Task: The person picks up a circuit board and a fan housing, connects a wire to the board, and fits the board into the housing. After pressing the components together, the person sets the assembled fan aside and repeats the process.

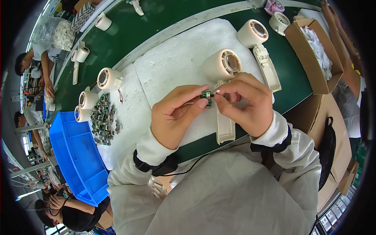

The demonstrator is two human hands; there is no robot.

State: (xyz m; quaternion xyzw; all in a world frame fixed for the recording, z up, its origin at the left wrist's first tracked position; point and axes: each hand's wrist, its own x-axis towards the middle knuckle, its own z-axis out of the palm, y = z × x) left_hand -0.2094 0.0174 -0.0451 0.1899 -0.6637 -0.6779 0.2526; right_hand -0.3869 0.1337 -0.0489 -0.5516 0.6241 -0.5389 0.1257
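Note:
Between the thumb and fingers of my left hand [174,111] is a small green circuit board [206,94] with a white socket on it. My right hand [248,102] pinches a small white wire connector [217,91] just to the right of the board; a narrow gap seems to lie between them. Beneath both hands lies a cream handheld fan housing, its round head [222,64] beyond my fingers and its open handle shell [225,131] toward me. My right hand partly covers the place where head and handle meet.
Loose circuit boards [103,119] are heaped on the white foam sheet [172,47] at left, beside a blue divided bin [78,156]. More fan housings [252,34] stand around. A cardboard box [313,55] of white pieces sits at right. Other people work at far left and right.

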